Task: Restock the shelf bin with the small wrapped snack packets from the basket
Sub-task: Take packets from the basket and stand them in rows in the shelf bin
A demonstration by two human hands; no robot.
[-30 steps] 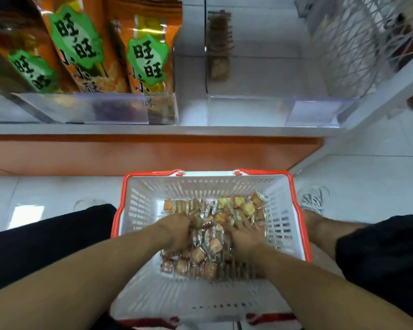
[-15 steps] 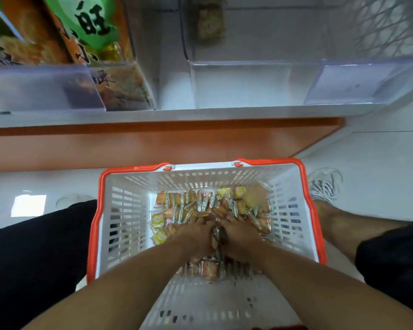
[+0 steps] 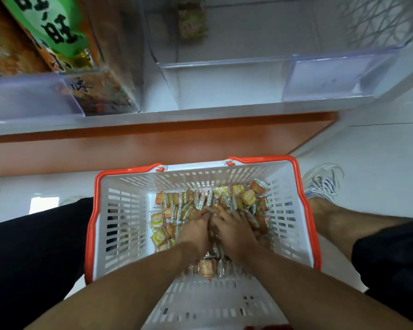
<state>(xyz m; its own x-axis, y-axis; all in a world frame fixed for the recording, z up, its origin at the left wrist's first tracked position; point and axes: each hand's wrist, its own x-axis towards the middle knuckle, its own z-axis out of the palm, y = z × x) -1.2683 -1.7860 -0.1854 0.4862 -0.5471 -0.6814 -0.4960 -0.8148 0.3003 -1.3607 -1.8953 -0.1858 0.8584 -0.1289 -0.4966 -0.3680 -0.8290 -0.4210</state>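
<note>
Down on the floor (image 3: 379, 148) before the shelf (image 3: 153, 120), white basket (image 3: 122, 225) with orange rim holds a heap of small wrapped snack packets (image 3: 246, 197) across its bottom. Left hand (image 3: 196, 231) and right hand (image 3: 233, 231) sit side by side, touching, palms down, fingers dug into the pile and curled around packets; exact grip hidden. Clear shelf bin (image 3: 224, 82) stands at shelf's front edge, one packet far back inside. Orange snack bags (image 3: 57, 39) fill the bin at left.
</note>
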